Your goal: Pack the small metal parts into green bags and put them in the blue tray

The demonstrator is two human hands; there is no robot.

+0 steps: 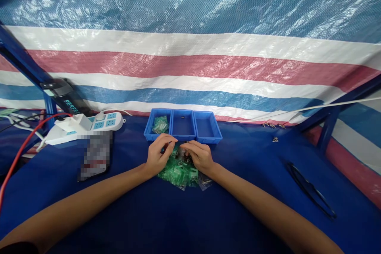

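A loose pile of small green and clear plastic bags lies on the blue table, and both hands work over its far side. My left hand is closed, thumb and forefinger pinched together at the upper left of the pile; whatever they hold is too small to make out. From the right, my right hand reaches in with its fingertips pressed together over a clear bag with dark small parts. Its grip is partly hidden. Just beyond the hands stand a left blue bin with green packets, a middle bin with one small dark screw, and a right bin.
At left are a white power strip, a blurred phone, a black bottle and a red cable. Black-framed glasses lie at right, near small metal pieces. A striped tarp hangs behind.
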